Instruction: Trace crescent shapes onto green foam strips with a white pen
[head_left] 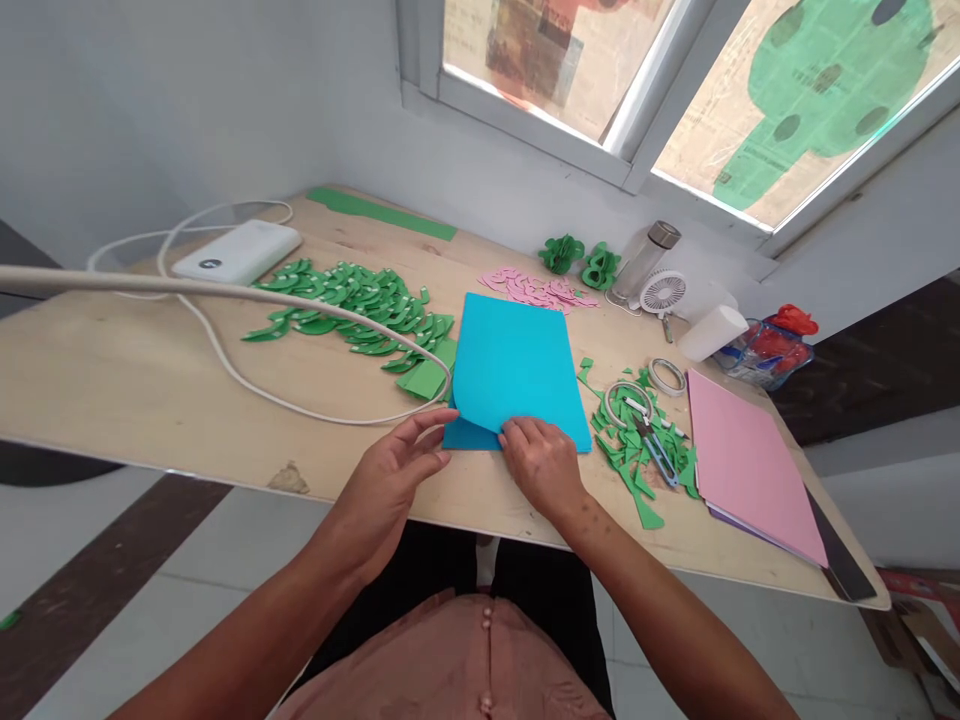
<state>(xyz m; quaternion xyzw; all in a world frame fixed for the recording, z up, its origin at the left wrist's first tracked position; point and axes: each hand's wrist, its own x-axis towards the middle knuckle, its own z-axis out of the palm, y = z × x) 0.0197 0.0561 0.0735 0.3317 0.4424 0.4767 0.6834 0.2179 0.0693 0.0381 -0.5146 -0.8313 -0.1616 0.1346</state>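
Blue sheet [514, 365]: lies flat in the middle of the table [112, 390], its near side close to the table's near edge; its near-left corner curls up off a blue layer beneath.
Left hand [397, 465]: fingers loosely spread, thumb and fingertips touching the curled corner, no pinch visible.
Right hand [541, 462]: fingers bent, tips on the sheet's near side; whether they grip or only press, I cannot tell.
Left of the sheet: a white cable [225, 355] loops up to its edge; a green offcut [427, 378] is tucked partly under it; a heap of green leaf shapes [352, 300] lies beyond.
Far-left corner: white power bank [236, 252], green strip [382, 213].
Far edge: pink cutouts [536, 290], green paper flowers [581, 260], small fan [664, 293].
Right of the sheet: green scraps [637, 470] with scissors [656, 450] on them; pink sheets [750, 465] at the right edge.
Hard to make out: a pale bar [112, 283] crosses the left side, cut off at the frame; the contents of the plastic tub [772, 350] read only as red.
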